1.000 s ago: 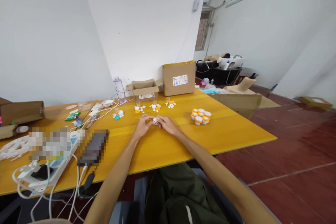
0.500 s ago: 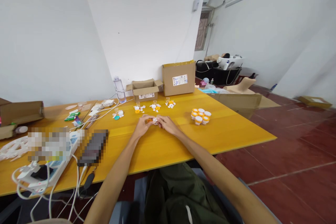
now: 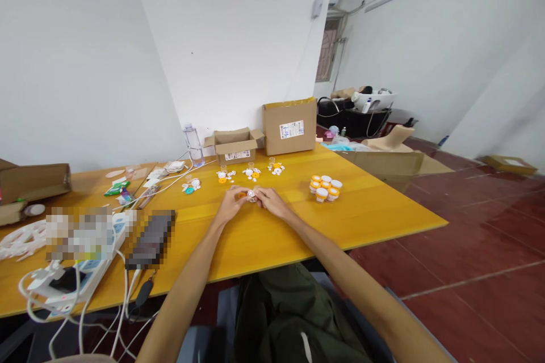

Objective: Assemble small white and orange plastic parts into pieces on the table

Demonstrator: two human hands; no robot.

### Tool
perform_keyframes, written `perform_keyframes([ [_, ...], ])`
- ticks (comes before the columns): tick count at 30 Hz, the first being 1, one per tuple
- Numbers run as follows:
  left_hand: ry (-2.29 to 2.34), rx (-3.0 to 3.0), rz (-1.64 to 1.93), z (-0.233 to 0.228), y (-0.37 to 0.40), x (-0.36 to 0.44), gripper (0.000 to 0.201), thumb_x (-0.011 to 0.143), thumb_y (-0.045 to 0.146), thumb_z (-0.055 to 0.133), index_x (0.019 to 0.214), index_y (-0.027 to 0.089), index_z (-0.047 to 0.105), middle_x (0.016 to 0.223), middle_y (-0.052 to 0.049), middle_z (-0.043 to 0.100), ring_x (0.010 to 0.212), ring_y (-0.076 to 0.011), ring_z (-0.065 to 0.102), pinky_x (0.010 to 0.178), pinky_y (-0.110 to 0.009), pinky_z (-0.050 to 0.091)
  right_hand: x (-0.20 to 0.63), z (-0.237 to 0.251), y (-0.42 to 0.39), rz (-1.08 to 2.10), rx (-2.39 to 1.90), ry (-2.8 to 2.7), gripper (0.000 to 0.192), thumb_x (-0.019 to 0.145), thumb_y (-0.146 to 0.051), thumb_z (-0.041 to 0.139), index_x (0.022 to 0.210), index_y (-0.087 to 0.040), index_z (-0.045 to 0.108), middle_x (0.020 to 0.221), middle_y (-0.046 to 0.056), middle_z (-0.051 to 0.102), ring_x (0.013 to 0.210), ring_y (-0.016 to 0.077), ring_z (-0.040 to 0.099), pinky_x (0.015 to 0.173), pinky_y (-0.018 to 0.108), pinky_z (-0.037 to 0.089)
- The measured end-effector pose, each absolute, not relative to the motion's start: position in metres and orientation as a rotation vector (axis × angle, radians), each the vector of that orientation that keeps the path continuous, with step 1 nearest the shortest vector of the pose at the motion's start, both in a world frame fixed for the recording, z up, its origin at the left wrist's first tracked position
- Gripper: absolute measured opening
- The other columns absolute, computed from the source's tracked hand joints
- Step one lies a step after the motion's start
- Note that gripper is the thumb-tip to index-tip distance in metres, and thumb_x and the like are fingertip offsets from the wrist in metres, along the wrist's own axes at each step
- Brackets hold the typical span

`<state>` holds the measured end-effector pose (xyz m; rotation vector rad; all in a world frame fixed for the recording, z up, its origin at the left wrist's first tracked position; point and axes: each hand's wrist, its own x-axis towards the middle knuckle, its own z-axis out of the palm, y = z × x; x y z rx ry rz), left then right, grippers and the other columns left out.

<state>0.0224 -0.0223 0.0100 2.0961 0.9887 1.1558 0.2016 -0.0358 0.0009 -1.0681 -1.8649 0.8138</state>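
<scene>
Just above the yellow tabletop [image 3: 272, 238], my left hand [image 3: 232, 202] and my right hand [image 3: 271, 202] meet with fingers closed. Between their fingertips is a small white perforated disc [image 3: 251, 195], gripped from both sides. An orange round part [image 3: 242, 195] shows under the fingers of my left hand; how it joins the disc I cannot tell. Beyond my hands lie small piles of loose white and orange parts [image 3: 252, 173], each beside a clear cup. One pile farther left has a teal part [image 3: 189, 189]. To the right stands a cluster of small jars [image 3: 326, 186] with orange and white lids.
An open cardboard box [image 3: 236, 150] and a taller carton [image 3: 290, 127] stand against the wall, beside a clear bottle [image 3: 194, 144]. At left are a power strip [image 3: 91, 272] with tangled white cables and a blurred dark device [image 3: 152, 238].
My right fingers have shifted slightly around the white disc. Otherwise the hands and the things on the table stay where they were.
</scene>
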Motion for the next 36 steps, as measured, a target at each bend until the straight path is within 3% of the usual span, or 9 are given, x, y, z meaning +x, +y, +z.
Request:
perform_keyframes([
  [16,1.132,2.306,1.091,0.005,-0.022,0.025,0.011,0.084,0.027,0.067,0.091,0.027,0.076,0.088,-0.003,0.072,0.097,-0.0240,0.058,0.094,-0.040,0.040,0.208,-0.005,-0.035,0.791,-1.133,-1.779,0.054,0.097,-0.059,0.030,0.065,-0.021,0.053,0.054,-0.002,0.050,0.057,0.0158,0.052,0.062,0.027,0.041],
  [25,1.119,2.520,0.971,0.003,-0.028,0.025,0.017,0.086,0.026,0.065,0.098,0.030,0.076,0.106,-0.006,0.067,0.110,-0.0267,0.048,0.095,-0.041,0.035,0.218,-0.011,-0.039,0.448,-1.381,-1.864,0.047,0.098,-0.051,0.038,0.065,-0.023,0.057,0.064,0.002,0.063,0.066,0.0189,0.057,0.064,0.028,0.036],
  [30,1.106,2.560,0.938,0.004,-0.032,0.026,0.017,0.086,0.027,0.066,0.098,0.031,0.076,0.112,-0.006,0.064,0.113,-0.0276,0.045,0.096,-0.042,0.033,0.218,-0.014,-0.043,0.256,-1.572,-1.984,0.038,0.099,-0.043,0.042,0.076,-0.025,0.067,0.073,0.007,0.069,0.076,0.0214,0.062,0.067,0.029,0.038],
  [36,1.116,2.608,0.929,0.001,-0.030,0.026,0.017,0.085,0.025,0.067,0.099,0.031,0.076,0.114,-0.007,0.063,0.113,-0.0282,0.045,0.096,-0.042,0.033,0.209,-0.005,-0.052,0.207,-1.759,-2.026,0.040,0.100,-0.043,0.039,0.087,-0.022,0.071,0.086,0.015,0.073,0.085,0.0277,0.067,0.074,0.035,0.043],
])
